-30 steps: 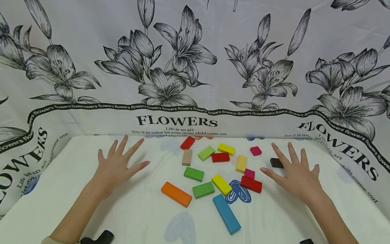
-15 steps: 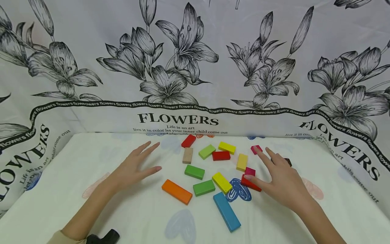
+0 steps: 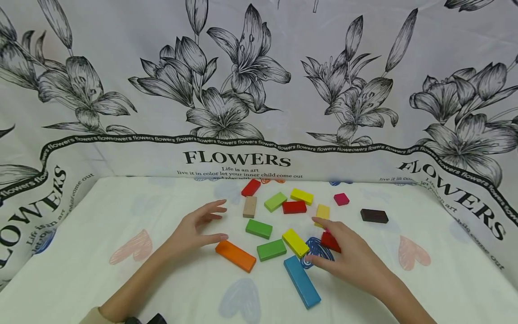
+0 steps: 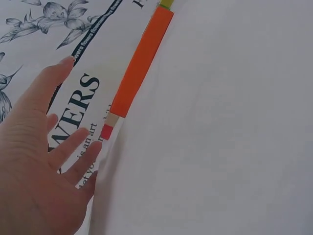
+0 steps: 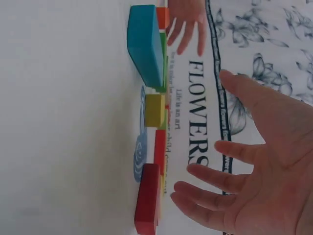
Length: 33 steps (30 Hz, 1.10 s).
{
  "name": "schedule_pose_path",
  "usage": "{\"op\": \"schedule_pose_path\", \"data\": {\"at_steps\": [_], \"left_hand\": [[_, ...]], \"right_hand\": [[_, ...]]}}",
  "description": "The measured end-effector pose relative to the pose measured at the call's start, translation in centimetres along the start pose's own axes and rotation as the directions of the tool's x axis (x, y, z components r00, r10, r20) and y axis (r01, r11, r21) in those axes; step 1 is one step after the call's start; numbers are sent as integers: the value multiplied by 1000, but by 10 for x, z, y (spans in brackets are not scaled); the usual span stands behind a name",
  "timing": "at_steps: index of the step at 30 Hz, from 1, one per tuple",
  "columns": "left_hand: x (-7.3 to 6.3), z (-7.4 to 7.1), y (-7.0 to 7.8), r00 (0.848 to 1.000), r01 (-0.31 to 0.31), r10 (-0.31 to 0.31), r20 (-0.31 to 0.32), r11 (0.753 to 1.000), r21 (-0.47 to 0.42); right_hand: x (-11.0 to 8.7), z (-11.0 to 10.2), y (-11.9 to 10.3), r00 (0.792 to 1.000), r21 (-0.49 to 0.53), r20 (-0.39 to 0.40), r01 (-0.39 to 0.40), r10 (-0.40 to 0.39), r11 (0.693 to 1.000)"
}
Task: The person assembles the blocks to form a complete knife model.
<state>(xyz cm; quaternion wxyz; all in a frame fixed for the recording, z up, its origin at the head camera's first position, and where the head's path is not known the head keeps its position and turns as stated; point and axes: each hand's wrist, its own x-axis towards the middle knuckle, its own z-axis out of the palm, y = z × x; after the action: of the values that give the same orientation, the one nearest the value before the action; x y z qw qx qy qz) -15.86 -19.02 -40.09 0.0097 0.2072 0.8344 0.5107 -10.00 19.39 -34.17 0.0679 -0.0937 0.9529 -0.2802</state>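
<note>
Left hand [image 3: 192, 232] moved inward, orange block [image 3: 236, 256] edge nearby

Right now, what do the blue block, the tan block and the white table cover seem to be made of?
Blue block: probably painted wood or plastic; smooth, even colour, slight sheen. Tan block: likely bare wood; dull, natural-looking brown. White table cover: perhaps cloth or plastic; matte, printed.
</note>
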Motion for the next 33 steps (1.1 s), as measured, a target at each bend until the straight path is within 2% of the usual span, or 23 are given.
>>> {"op": "schedule_pose_path", "data": {"at_steps": [3, 6, 9, 12, 18, 24, 30, 33], "left_hand": [[0, 4, 0, 999, 22, -19, 47, 997, -67], [-1, 7, -2, 993, 26, -15, 121, 996, -90], [-2, 9, -4, 984, 3, 10, 180, 997, -72], [-2, 9, -5, 976, -35, 43, 212, 999, -42], [-1, 8, -6, 966, -86, 90, 244, 996, -26], [0, 8, -8, 959, -134, 133, 251, 991, -11], [0, 8, -9, 962, -113, 108, 249, 994, 6], [0, 8, -8, 968, -96, 86, 235, 995, 30]], "right_hand": [[0, 7, -2, 999, 58, 32, 4, -5, 998], [1, 14, -2, 996, 115, 89, -4, -6, 993], [2, 20, 0, 989, 168, 149, 1, -26, 986], [4, 27, 7, 978, 196, 197, 33, -72, 980], [8, 44, 24, 952, 228, 280, 58, -122, 972], [8, 49, 23, 951, 199, 273, 92, -145, 976], [6, 46, 14, 954, 180, 295, 4, -58, 984], [4, 39, 3, 953, 188, 299, -16, -42, 982]]}}
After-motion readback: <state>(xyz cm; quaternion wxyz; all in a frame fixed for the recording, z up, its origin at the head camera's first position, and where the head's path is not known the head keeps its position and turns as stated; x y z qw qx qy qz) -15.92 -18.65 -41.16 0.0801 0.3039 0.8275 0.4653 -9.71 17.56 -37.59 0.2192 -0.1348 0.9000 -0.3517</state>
